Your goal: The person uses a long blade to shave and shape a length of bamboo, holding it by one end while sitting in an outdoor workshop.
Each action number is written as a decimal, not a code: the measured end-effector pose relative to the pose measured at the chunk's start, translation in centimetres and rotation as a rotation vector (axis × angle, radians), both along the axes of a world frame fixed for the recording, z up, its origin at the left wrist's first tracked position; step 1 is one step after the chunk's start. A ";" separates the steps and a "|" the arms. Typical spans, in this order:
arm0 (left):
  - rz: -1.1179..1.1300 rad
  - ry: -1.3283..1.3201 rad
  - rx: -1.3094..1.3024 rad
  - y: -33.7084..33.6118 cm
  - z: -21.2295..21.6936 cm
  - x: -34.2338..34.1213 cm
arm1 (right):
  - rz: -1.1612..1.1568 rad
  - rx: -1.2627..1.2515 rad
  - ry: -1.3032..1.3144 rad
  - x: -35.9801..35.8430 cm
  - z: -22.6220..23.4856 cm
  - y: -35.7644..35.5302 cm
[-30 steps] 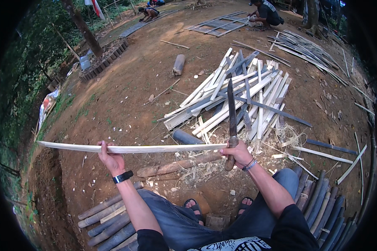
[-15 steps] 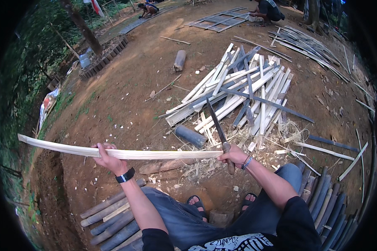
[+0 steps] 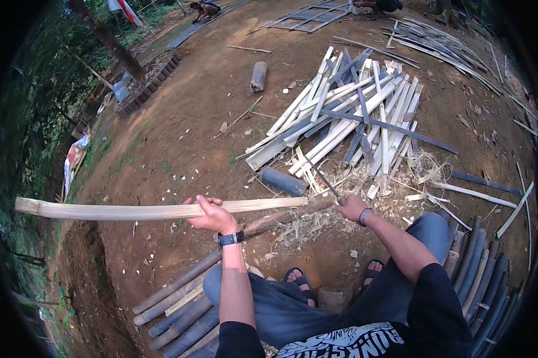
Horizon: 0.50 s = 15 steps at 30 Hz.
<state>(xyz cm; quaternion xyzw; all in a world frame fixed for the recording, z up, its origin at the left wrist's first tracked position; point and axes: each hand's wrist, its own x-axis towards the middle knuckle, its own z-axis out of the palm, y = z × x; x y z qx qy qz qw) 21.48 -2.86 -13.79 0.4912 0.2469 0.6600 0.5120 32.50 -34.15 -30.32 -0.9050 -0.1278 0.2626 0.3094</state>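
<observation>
Left hand (image 3: 214,218) curls its grip round the strip (image 3: 125,212), right hand (image 3: 352,210) round the knife (image 3: 324,177); angle its edge away.

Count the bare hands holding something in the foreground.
2: the wearer's left hand, left of centre, gripping a long, pale bamboo strip, and the right hand, right of centre, holding a long, dark metal knife. Hands of people in the background are too small to judge.
</observation>
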 end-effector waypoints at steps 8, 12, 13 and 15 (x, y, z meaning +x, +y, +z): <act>0.036 0.097 -0.001 0.5 -3.1 1.0 | 0.124 -0.098 -0.122 -1.4 2.7 -0.7; 0.055 0.112 -0.011 0.7 -4.4 2.0 | 0.115 -0.081 -0.111 -1.4 3.3 -0.8; 0.064 0.128 0.004 0.8 -4.7 2.2 | 0.109 -0.076 -0.108 -1.4 3.4 -0.8; 0.080 0.158 0.036 1.0 -5.3 2.8 | 0.110 -0.066 -0.111 -1.3 3.1 -0.9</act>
